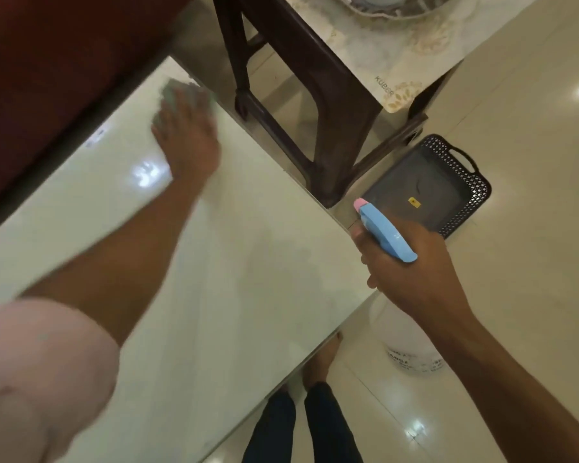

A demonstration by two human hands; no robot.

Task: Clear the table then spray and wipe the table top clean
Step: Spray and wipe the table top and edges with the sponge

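A glossy white table top (234, 262) runs diagonally through the view. At its far corner my left hand (184, 138) presses flat on a pale green cloth (178, 91), which shows blurred beyond my fingers. My right hand (405, 265) grips a spray bottle by its neck, just off the table's right edge. The bottle's blue trigger head (386, 232) with a pink nozzle points up and left, and its white body (411, 345) hangs below my wrist.
A dark plastic basket tray (475, 182) lies on the tiled floor to the right. A dark wooden stool (318, 105) with a patterned mat stands beyond the table. A dark red surface (57, 71) borders the table's left side. My legs and a bare foot (321, 365) show below.
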